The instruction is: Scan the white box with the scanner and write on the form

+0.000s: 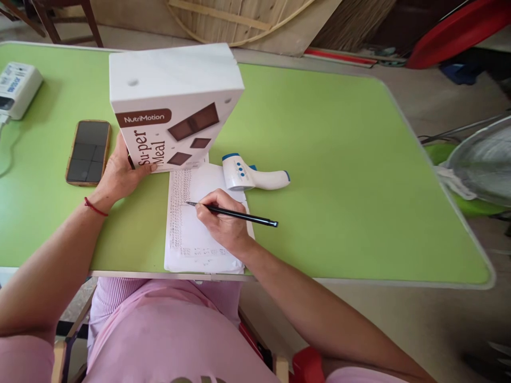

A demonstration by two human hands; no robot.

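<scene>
On the green table (pixel 339 175), a white box (pixel 175 106) stood upright, steadied by the left hand (pixel 120 175), fingers closed around its lower corner. The right hand (pixel 221 221) pinched a black pen (pixel 239 215), tip on the paper (pixel 191 234); the writing was illegible, and the box hid the sheet's top edge.

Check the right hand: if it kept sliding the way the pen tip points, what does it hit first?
The right hand aims its pen left across the paper. Past the sheet's left edge lies bare green table; the left hand probably sits above that line.
</scene>
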